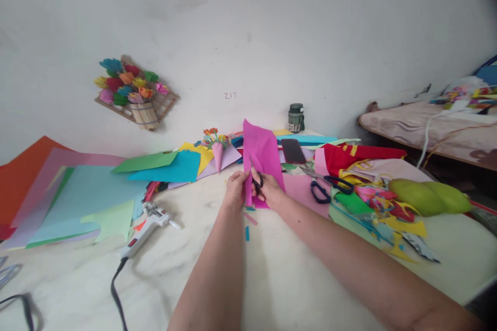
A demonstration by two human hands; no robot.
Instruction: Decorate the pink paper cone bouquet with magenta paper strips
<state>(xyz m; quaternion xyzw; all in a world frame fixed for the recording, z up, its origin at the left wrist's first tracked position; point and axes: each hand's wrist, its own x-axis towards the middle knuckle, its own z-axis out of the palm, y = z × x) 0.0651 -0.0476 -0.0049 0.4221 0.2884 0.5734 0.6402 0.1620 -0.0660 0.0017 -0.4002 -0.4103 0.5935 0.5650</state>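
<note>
the left hand (234,190) pinches the left edge of a tall, bright magenta paper sheet (266,145) near its lower end, the fingers drawn in narrow on it. the right hand (272,191) is closed around the black loop handles of a small pair of metal scissors (258,182), whose blades point up and away across the sheet. the sheet stands partly raised above the white, marble-patterned bench (209,253), between the two hands and beyond them. just below it lie a narrow teal paper strip (247,233) and a pale pink paper strip (250,219). a second, larger pair of scissors with dark blue loops (320,193) rests to the right, near a dark, flat phone (294,151). to the left lies a white glue gun (144,237) with a black cord, beside overlapping coloured paper sheets (101,191).
</note>
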